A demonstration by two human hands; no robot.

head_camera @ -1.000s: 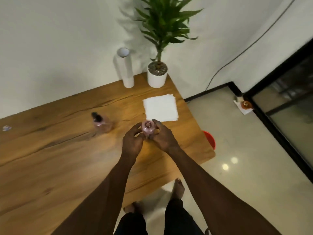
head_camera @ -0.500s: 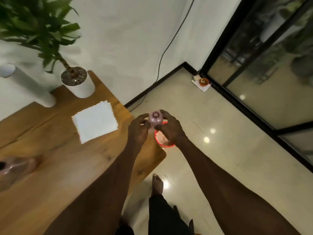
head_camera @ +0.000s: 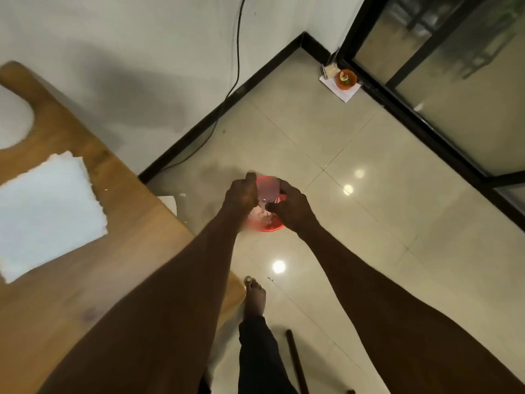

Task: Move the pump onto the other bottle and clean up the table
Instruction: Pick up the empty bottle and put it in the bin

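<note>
A small pink bottle with no pump on it is gripped between my left hand and my right hand. It is tipped over, mouth downward, above a red bin on the floor just past the table's right edge. The bottle is blurred by motion. The other bottle with the black pump is out of view.
The wooden table fills the left side, with a stack of white paper napkins on it. A white plant pot shows at the far left edge. My bare foot stands on glossy tiles; a dark stick lies nearby.
Both hands carried the pumpless bottle off the table to the right, over the red bin, and tipped it mouth down. The view swung right; the pump bottle left the frame.
</note>
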